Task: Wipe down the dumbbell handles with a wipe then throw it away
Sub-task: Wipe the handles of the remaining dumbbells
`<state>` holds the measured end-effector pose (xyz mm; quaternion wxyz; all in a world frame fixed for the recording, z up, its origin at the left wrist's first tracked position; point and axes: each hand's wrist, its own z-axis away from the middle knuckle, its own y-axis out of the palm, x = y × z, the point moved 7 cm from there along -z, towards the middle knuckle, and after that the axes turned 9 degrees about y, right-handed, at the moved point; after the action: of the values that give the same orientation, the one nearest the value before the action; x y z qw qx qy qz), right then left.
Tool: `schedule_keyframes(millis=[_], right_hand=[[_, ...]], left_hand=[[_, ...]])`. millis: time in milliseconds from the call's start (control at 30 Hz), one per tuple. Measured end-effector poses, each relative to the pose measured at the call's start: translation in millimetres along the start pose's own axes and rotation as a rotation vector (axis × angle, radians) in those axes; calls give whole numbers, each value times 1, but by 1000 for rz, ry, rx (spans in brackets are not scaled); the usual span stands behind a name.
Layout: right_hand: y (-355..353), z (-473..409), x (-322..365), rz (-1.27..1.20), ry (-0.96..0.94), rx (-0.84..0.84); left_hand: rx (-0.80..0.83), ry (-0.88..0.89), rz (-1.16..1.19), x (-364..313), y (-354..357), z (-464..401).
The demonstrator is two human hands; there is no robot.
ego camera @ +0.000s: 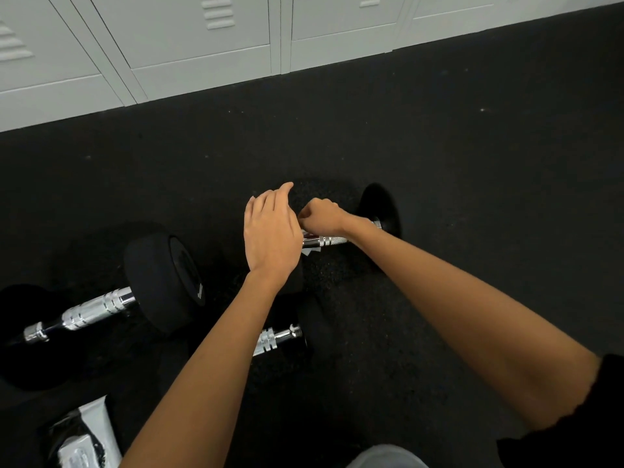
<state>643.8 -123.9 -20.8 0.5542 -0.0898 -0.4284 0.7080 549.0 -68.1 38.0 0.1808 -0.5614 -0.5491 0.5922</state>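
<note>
Dumbbell with black rubber heads and a chrome knurled handle is lying on the black floor at frame centre. Right hand is curling onto the handle, white wipe peeking beneath. Left hand is hovering, fingers relaxed. No writing is reading clearly.

Three dumbbells on floor before lockers

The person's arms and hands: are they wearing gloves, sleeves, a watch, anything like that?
No gloves, rings or watch show on the left hand or the right hand. Both forearms are bare. Only the right arm shows clothing: a black sleeve with a slightly wavy edge, pushed up near the elbow at the picture's lower right corner.
</note>
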Motion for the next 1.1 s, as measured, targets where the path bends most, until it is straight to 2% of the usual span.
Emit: schedule_keyframes(millis=[233,300,467,600,733,1000,1067,1100], right_hand=[[12,-9,-1,44,72,80],[13,-2,-1,69,37,12],[12,40,-5,0,-199,-359],[33,63,-17,21,-382,-492],[31,82,-25,22,-482,-666],[23,94,-37,255,-631,-696],[21,98,-40,238,-616,-710],[18,98,-41,149,-577,-679]], left_hand=[[-2,11,-14,-1,-1,0],[2,7,-6,-1,-1,0],[13,3,-12,-1,-1,0],[28,16,-24,-2,-1,1],[42,9,-37,-3,-2,1],[37,32,-49,-7,-6,0],[32,82,-119,-13,-8,0],[36,116,-153,-16,-9,0]])
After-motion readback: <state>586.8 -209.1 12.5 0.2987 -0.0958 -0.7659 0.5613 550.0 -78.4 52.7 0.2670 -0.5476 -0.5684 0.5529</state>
